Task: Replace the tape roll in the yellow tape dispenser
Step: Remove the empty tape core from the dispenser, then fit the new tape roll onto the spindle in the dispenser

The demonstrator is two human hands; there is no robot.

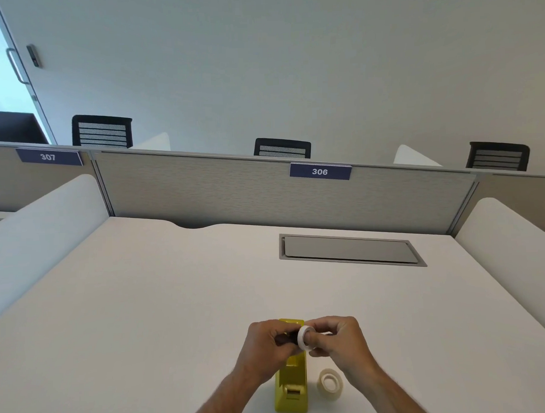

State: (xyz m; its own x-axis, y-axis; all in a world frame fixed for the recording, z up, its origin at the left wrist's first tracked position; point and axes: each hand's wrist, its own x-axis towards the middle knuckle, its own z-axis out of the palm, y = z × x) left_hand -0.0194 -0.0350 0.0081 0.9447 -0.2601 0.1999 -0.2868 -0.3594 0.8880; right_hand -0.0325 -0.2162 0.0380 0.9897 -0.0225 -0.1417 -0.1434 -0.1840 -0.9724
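Observation:
The yellow tape dispenser [291, 381] stands on the white desk near its front edge, its cutter end toward me. Above it, my left hand [265, 345] pinches a small black core piece [288, 338]. My right hand [337, 338] holds a white tape roll [305, 338] upright, right against that black piece. A second, clear tape roll [329, 381] lies flat on the desk just right of the dispenser.
A grey recessed cable hatch [350, 249] sits in the desk at the back right. A grey partition [233, 189] labelled 306 closes the far side, with white side dividers [43, 226] left and right. Black chairs stand beyond.

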